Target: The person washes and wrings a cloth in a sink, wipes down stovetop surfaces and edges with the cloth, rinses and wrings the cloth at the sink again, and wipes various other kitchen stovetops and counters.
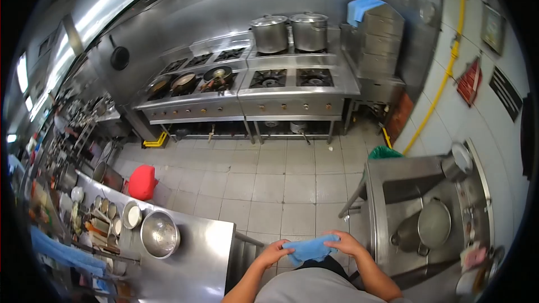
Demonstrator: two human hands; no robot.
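A light blue cloth [310, 249] is stretched between my two hands, low in front of my body. Its left end is pinched by my left hand [273, 253], fingers closed on the edge. At the other end, my right hand [346, 243] grips the upper right corner between thumb and fingers. The cloth's lower edge hangs loose and crumpled. To the left of my hands is a steel worktable [196, 247] bearing a large metal bowl [160, 234]. On the right stands a steel sink [387, 196] with a big pot [434, 224] in it.
Across the tiled floor [269, 182] runs a gas range [292, 106] with two lidded stockpots [269, 35] and several pans. A red object [141, 182] stands beyond the worktable. A yellow pipe [438, 98] climbs the right wall. At far left, a person [63, 122] is visible.
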